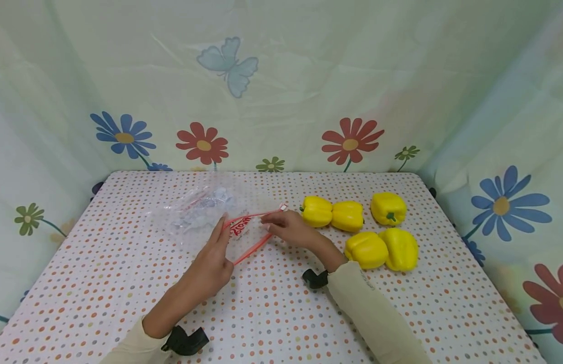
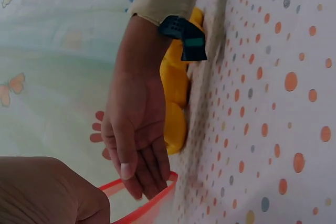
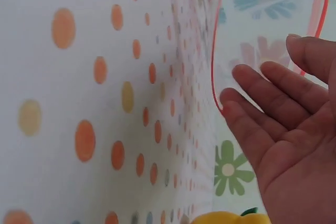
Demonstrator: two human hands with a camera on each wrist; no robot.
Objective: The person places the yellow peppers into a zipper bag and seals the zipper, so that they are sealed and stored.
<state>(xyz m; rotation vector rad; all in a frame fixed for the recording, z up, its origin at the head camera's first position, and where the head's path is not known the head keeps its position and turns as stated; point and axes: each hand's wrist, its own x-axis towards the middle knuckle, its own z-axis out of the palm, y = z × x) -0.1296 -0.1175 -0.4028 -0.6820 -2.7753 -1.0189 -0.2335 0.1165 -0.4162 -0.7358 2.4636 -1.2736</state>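
Observation:
A clear zip bag (image 1: 245,237) with red printing and a red-edged mouth is held over the table, its mouth spread apart. My left hand (image 1: 212,263) grips the bag near its red rim, thumb on the near side; in the left wrist view this hand (image 2: 52,192) fills the lower left corner. At the bag's mouth is my right hand (image 1: 288,228), its fingers loosely extended. From the right wrist, the right hand (image 3: 286,124) shows its palm, with fingertips at the red rim (image 3: 214,66). Several yellow bell peppers (image 1: 347,216) lie right of that hand.
More crumpled clear plastic bags (image 1: 195,210) lie behind the left hand. The table wears a white cloth with coloured dots (image 1: 281,323). Patterned curtains (image 1: 281,91) hang behind it and at both sides. A black wrist device (image 1: 186,341) sits on the left sleeve.

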